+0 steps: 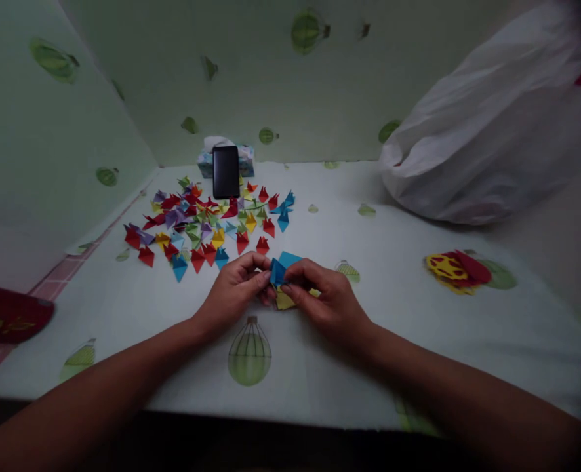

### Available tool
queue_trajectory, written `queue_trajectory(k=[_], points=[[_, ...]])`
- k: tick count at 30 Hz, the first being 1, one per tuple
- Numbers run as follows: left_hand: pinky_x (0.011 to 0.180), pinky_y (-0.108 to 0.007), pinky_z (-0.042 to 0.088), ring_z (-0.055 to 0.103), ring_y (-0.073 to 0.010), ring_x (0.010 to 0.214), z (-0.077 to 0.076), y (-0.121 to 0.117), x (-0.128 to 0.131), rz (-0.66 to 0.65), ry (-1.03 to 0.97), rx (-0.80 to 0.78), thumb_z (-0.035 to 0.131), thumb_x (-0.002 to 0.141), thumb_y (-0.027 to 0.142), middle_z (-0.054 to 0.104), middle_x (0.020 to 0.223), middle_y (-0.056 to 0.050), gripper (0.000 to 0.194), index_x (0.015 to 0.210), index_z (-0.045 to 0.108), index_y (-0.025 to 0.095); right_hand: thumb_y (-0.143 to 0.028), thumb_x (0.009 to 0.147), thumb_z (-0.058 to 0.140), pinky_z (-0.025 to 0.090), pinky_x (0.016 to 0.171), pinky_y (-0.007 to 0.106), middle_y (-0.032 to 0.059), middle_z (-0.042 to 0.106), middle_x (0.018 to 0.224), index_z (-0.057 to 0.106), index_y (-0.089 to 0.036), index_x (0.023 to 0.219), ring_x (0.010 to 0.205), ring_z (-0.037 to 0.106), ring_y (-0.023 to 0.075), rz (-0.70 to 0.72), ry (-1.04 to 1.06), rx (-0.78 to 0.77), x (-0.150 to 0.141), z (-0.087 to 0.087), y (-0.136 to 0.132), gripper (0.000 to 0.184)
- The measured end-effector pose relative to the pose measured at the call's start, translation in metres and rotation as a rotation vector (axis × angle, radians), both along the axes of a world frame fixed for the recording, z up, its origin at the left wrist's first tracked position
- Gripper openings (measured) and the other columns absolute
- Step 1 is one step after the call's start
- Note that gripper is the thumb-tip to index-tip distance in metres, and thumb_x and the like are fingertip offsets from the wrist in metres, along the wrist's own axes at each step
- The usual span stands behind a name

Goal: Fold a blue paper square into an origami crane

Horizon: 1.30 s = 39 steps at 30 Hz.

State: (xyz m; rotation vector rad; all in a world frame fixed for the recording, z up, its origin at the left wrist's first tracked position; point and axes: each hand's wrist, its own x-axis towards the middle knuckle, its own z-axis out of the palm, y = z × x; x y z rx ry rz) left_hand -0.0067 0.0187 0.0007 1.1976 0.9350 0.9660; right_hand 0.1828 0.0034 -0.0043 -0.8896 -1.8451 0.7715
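Note:
My left hand [236,288] and my right hand [324,298] meet over the middle of the table, both pinching a folded piece of blue paper [281,265] between thumbs and fingertips. A yellow paper piece [284,301] lies on the tablecloth just under my fingers. Beyond my hands spreads a pile of several small folded paper triangles [206,226] in red, blue, yellow, green and purple.
A black phone [225,172] stands propped against a tissue box [247,159] at the back. A large white plastic bag [497,124] fills the right rear. A red-and-yellow item [455,269] lies at right, a dark red object [5,314] at the left edge.

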Motion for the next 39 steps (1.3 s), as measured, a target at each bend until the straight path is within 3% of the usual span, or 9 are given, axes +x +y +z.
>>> queue_trajectory(k=[8, 13, 20, 27, 35, 39], points=[[0.059, -0.018, 0.055, 0.063, -0.0082, 0.060, -0.005, 0.002, 0.002, 0.056, -0.182, -0.144, 0.082, 0.076, 0.027, 0.067, 0.069, 0.002, 0.024, 0.087, 0.064, 0.014, -0.004, 0.089, 0.061, 0.048, 0.069, 0.024, 0.0025, 0.069, 0.083, 0.066, -0.017, 0.089, 0.074, 0.062, 0.0132, 0.040, -0.037, 0.150, 0.002, 0.000, 0.005, 0.014], [0.060, -0.020, 0.056, 0.062, -0.0088, 0.060, -0.003, -0.001, 0.003, 0.096, -0.219, -0.111, 0.081, 0.075, 0.021, 0.065, 0.071, 0.005, 0.025, 0.087, 0.059, 0.019, -0.006, 0.090, 0.060, 0.049, 0.067, 0.026, 0.0046, 0.068, 0.081, 0.068, -0.014, 0.093, 0.072, 0.062, 0.0149, 0.065, -0.119, 0.227, 0.003, -0.003, 0.004, 0.012], [0.069, -0.024, 0.058, 0.064, -0.0111, 0.071, 0.000, -0.001, 0.004, 0.060, -0.228, -0.142, 0.076, 0.077, 0.021, 0.066, 0.081, 0.001, 0.015, 0.084, 0.064, 0.016, -0.008, 0.092, 0.059, 0.051, 0.068, 0.027, 0.0052, 0.069, 0.083, 0.066, -0.017, 0.092, 0.075, 0.064, 0.0162, 0.042, -0.112, 0.247, 0.003, -0.001, 0.003, 0.012], [0.077, -0.030, 0.057, 0.067, -0.0133, 0.074, 0.003, -0.003, 0.005, 0.048, -0.217, -0.178, 0.081, 0.074, 0.024, 0.069, 0.084, 0.000, 0.025, 0.089, 0.062, 0.016, -0.011, 0.093, 0.056, 0.051, 0.068, 0.028, 0.0046, 0.068, 0.083, 0.065, -0.020, 0.091, 0.076, 0.064, 0.0166, 0.001, -0.136, 0.250, 0.003, -0.001, 0.004, 0.013], [0.063, -0.020, 0.047, 0.056, -0.0079, 0.063, 0.003, -0.005, 0.006, 0.102, -0.106, -0.149, 0.084, 0.071, 0.027, 0.061, 0.071, 0.004, 0.030, 0.085, 0.060, 0.016, -0.012, 0.097, 0.052, 0.051, 0.064, 0.029, 0.0099, 0.068, 0.085, 0.069, -0.015, 0.090, 0.073, 0.064, 0.0183, 0.027, -0.298, 0.352, 0.002, -0.003, -0.002, 0.019], [0.059, -0.019, 0.044, 0.053, -0.0068, 0.061, 0.006, -0.006, 0.006, 0.120, -0.085, -0.139, 0.084, 0.070, 0.026, 0.059, 0.068, 0.005, 0.030, 0.083, 0.059, 0.016, -0.018, 0.098, 0.053, 0.053, 0.069, 0.031, 0.0079, 0.068, 0.087, 0.067, -0.018, 0.096, 0.077, 0.065, 0.0182, 0.080, -0.200, 0.293, 0.001, 0.000, -0.004, 0.014]])
